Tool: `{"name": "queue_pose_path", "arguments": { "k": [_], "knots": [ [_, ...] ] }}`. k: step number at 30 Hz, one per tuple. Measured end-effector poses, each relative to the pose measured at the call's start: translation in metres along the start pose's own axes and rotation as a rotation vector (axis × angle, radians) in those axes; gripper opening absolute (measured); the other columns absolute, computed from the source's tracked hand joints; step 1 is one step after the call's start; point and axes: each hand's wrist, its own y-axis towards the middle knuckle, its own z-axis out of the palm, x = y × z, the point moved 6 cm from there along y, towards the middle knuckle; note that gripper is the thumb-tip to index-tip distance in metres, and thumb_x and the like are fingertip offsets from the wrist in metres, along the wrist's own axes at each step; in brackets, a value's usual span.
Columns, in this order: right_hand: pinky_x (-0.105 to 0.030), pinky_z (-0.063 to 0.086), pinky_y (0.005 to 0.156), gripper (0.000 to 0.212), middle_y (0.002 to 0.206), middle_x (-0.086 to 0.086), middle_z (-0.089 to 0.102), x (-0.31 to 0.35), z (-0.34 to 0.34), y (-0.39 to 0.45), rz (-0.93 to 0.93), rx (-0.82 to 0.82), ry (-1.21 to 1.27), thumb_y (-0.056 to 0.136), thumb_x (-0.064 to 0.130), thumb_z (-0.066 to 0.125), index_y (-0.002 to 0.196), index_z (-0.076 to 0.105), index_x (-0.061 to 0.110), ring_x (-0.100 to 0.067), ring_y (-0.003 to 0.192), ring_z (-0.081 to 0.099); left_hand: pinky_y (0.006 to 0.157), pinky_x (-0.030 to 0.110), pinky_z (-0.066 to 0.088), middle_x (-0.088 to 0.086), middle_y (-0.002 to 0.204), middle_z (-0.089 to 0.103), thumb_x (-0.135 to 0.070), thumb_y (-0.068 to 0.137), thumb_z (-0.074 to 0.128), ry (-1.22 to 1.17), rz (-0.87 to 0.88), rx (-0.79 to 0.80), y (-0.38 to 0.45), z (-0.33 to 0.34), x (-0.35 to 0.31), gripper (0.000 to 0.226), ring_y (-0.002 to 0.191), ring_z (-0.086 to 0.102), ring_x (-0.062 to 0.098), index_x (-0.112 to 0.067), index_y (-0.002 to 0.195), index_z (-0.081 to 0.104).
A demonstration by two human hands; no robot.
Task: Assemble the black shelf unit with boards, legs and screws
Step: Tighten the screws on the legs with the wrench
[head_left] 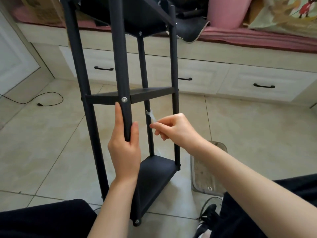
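The black shelf unit stands tilted on the tiled floor in front of me, with three boards joined by black tube legs. A silver screw sits in the near leg at the middle board; another screw shows at the bottom corner. My left hand grips the lower end of the near leg, thumb on its right side. My right hand pinches a small clear plastic wrench, held up just right of that leg, apart from it.
A clear plastic tray with a small washer lies on the floor at the right. White drawers run under a bench with pink cushions behind the shelf. A black cable lies at the left. My legs and a black shoe fill the bottom.
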Motion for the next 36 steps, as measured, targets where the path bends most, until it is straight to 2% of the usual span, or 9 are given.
{"name": "queue_pose_path", "arguments": {
  "k": [3,6,13,17,22,25,29,33,36],
  "knots": [
    [-0.013,0.048,0.058,0.018,0.064,0.008,0.066,-0.001,0.012,0.007,-0.001,-0.029,0.085,0.094,0.025,0.066,0.095,0.078,0.012,0.000,0.053,0.055,0.067,0.045,0.059,0.010,0.106,0.069,-0.055,0.102,0.044,-0.011,0.006,-0.010,0.004,-0.005,0.000,0.056,0.072,0.064,0.022,-0.054,0.153,0.020],
    [-0.019,0.048,0.065,0.020,0.067,0.011,0.062,0.003,0.020,0.017,-0.002,-0.030,0.073,0.094,0.029,0.064,0.097,0.079,0.016,0.001,0.058,0.055,0.068,0.049,0.059,0.012,0.103,0.068,-0.062,0.100,0.042,-0.013,0.019,-0.011,0.008,-0.006,-0.003,0.054,0.072,0.064,0.026,-0.063,0.148,0.019],
    [-0.018,0.049,0.071,0.024,0.073,0.014,0.061,0.022,0.029,0.034,-0.067,0.067,-0.042,0.099,0.023,0.055,0.103,0.077,0.016,-0.002,0.074,0.059,0.083,0.061,0.057,0.010,0.136,0.062,-0.050,0.101,0.048,0.001,0.001,0.024,0.017,-0.005,-0.001,0.055,0.104,0.065,0.050,-0.064,0.148,0.023],
    [-0.013,0.044,0.064,0.024,0.068,0.018,0.058,0.030,0.023,0.039,-0.125,0.074,-0.079,0.099,0.021,0.055,0.098,0.078,0.016,0.003,0.068,0.057,0.083,0.065,0.055,0.018,0.133,0.062,-0.057,0.100,0.047,-0.002,-0.001,0.063,0.019,-0.002,-0.001,0.054,0.105,0.062,0.054,-0.063,0.148,0.023],
    [-0.011,0.047,0.065,0.021,0.069,0.019,0.060,0.032,0.024,0.036,-0.189,-0.007,-0.030,0.098,0.019,0.057,0.098,0.078,0.014,0.003,0.067,0.058,0.083,0.065,0.055,0.008,0.137,0.062,-0.052,0.100,0.048,-0.039,-0.001,0.068,0.018,0.003,-0.006,0.054,0.104,0.063,0.055,-0.064,0.147,0.025],
    [-0.014,0.051,0.069,0.019,0.072,0.012,0.066,0.029,0.020,0.033,-0.215,-0.098,0.009,0.096,0.017,0.061,0.098,0.078,0.012,0.000,0.069,0.062,0.075,0.052,0.060,0.013,0.135,0.062,-0.051,0.099,0.048,-0.057,-0.010,0.076,0.017,0.003,-0.004,0.054,0.094,0.067,0.047,-0.064,0.147,0.026],
    [-0.013,0.051,0.068,0.017,0.070,0.008,0.067,0.026,0.021,0.030,-0.217,-0.156,0.064,0.095,0.016,0.062,0.098,0.079,0.010,0.002,0.067,0.062,0.051,0.039,0.052,0.018,0.130,0.063,-0.049,0.099,0.049,-0.104,-0.006,0.091,0.016,0.002,0.000,0.054,0.055,0.055,0.023,-0.062,0.148,0.028],
    [-0.010,0.048,0.064,0.017,0.071,0.006,0.068,0.029,0.024,0.030,-0.218,-0.158,0.092,0.095,0.016,0.063,0.099,0.078,0.009,0.002,0.065,0.062,0.049,0.035,0.051,0.016,0.132,0.062,-0.045,0.100,0.049,-0.131,0.011,0.098,0.017,0.003,0.001,0.055,0.053,0.053,0.018,-0.065,0.146,0.027],
    [-0.021,0.054,0.071,0.017,0.075,0.001,0.071,0.030,0.025,0.031,-0.222,-0.159,0.090,0.095,0.017,0.064,0.101,0.078,0.009,-0.006,0.071,0.065,0.047,0.033,0.050,0.014,0.134,0.061,-0.044,0.100,0.049,-0.142,0.007,0.095,0.017,0.003,0.002,0.055,0.051,0.052,0.019,-0.065,0.146,0.028]
  ]
}}
